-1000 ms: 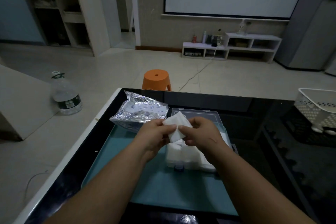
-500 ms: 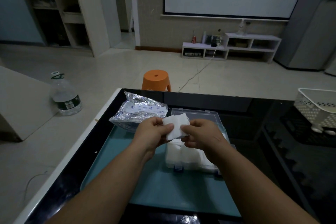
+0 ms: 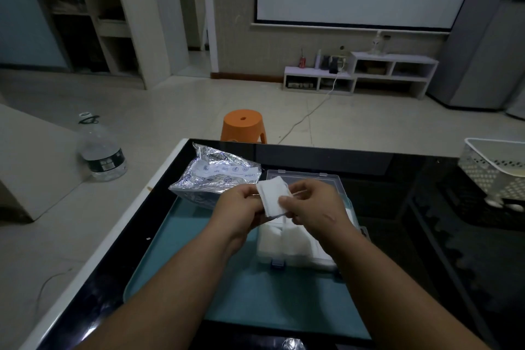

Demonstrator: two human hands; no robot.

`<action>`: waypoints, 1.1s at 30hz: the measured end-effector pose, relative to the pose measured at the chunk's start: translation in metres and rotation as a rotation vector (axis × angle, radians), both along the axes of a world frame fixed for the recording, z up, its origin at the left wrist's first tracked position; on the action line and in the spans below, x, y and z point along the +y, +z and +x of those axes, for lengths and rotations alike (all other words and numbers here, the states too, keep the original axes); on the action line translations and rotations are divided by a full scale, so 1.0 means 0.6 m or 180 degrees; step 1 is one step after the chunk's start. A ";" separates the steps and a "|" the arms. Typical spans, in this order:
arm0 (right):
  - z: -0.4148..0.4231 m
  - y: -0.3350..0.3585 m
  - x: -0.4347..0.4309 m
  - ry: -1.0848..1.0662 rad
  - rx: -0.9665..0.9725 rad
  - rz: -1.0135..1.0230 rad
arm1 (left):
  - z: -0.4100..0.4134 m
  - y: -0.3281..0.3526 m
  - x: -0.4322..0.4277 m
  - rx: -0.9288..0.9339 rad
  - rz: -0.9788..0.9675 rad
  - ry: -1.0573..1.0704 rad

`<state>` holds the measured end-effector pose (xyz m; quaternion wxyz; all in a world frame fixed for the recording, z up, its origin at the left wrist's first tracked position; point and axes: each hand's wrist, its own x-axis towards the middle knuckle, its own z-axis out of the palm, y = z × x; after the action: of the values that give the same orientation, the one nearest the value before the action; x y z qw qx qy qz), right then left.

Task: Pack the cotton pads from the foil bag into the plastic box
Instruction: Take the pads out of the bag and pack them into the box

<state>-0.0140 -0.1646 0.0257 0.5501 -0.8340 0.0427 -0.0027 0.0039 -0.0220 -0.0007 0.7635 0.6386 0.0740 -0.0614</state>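
From my remote seat I see both hands raised over the near end of the plastic box (image 3: pixel 277 261), sharing one square cotton pad (image 3: pixel 272 195). The left hand (image 3: pixel 237 206) pinches the pad's left edge, its fingers (image 3: pixel 250 193) curled onto it. The right hand (image 3: pixel 315 207) pinches the lower right corner, thumb on top. The pad is held clear of the box, tilted up toward me and not yet laid down.

Below the hands the box stands with its clear lid (image 3: pixel 309 177) thrown back at the far side. White pads (image 3: pixel 284 239) already fill the part I can see, stacked in rows against the front wall. My right wrist hides the box's right half.

The foil bag (image 3: pixel 216 176) lies just left of the box, beyond the left hand. It is crumpled and silver, with a printed label facing up, and I cannot tell how much it holds.

Box and bag both sit on a teal tray (image 3: pixel 250 295) on the black glass table (image 3: pixel 397 179). A white perforated basket (image 3: pixel 494 170) stands at the table's far right. On the floor beyond are an orange stool (image 3: pixel 244 125) and — off to the left — a large water bottle (image 3: pixel 102 153).
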 end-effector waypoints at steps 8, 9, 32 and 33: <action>0.002 0.006 -0.003 -0.0038 0.0445 0.0256 | 0.001 0.003 -0.001 0.0113 -0.0420 0.0052; 0.002 0.007 -0.002 -0.0050 0.0467 0.0339 | 0.003 0.001 -0.001 0.0189 -0.0573 0.0145; -0.005 -0.001 0.014 0.1239 -0.0481 -0.1414 | -0.005 -0.015 -0.014 0.0288 -0.1302 -0.0583; -0.006 -0.001 0.016 0.1281 -0.0487 -0.1512 | -0.006 -0.015 -0.016 0.0244 -0.1184 -0.0654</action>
<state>-0.0178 -0.1553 0.0253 0.3312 -0.9282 -0.1665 0.0335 0.0001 -0.0313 -0.0098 0.8545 0.4882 0.0249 -0.1757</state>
